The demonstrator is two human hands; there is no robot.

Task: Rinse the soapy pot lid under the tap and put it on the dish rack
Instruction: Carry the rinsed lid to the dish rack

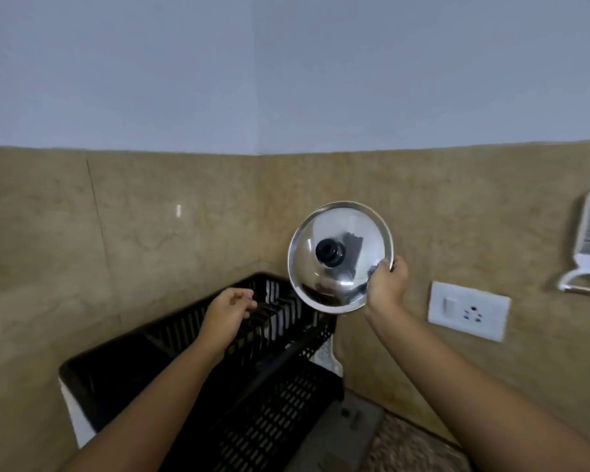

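Right hand grips lid by rim, above rack far corner. Left hand over rack, fingers loosely curled, empty. Risk: wet rim slips from one-hand edge grip, lid drops.

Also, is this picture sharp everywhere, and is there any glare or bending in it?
Head view: the left hand and the black dish rack below it are motion-blurred; the pot lid in the right hand is sharper and mirrors bright patches; a small glare spot sits on the wall tiles; the tiles' top edge bows from the wide lens.
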